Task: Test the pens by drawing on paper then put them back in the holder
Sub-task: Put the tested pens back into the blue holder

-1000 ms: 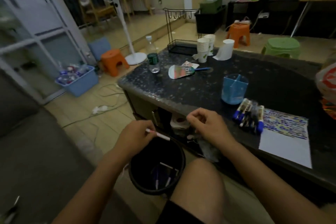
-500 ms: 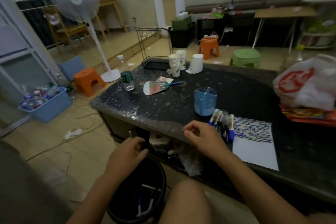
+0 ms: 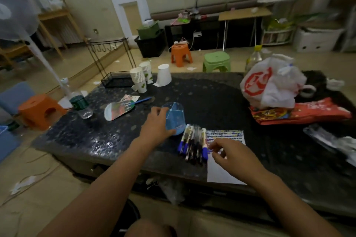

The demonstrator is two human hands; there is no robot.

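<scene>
Lower centre of the frame: two bare forearms reaching up onto the dark table (image 3: 119, 136). Right hand (image 3: 229, 153), lower right of centre, fingers loosely curled and parted, holding nothing, hovering over the paper (image 3: 221, 171) just beside the pens. Paper: one sheet, lying at the table's near edge, its upper part filled with rows of coloured test marks, its lower part blank. Pens (image 3: 193, 143): one bundle lying side by side between holder and paper, touching the sheet's left edge; about six, though blur makes the count uncertain; blue caps toward the near edge. Left hand (image 3: 157, 126), centre, wrapped around the near side of the holder (image 3: 176, 117), gripping it. Holder: one, pale blue, with inner dividers, tilted so its open mouth shows; no pens inside that can be seen. Step in hand, as judged: steadying the holder while a pen is picked up. To do it well, keep the holder braced, lift a single pen from the bundle's paper side without scattering the rest, and test it on the blank part of the sheet. Farther up: one plastic bottle (image 3: 80, 105) at left; paper cups (image 3: 141, 78) in two stacks plus one inverted; one white plastic bag (image 3: 269, 82) at upper right.
</scene>
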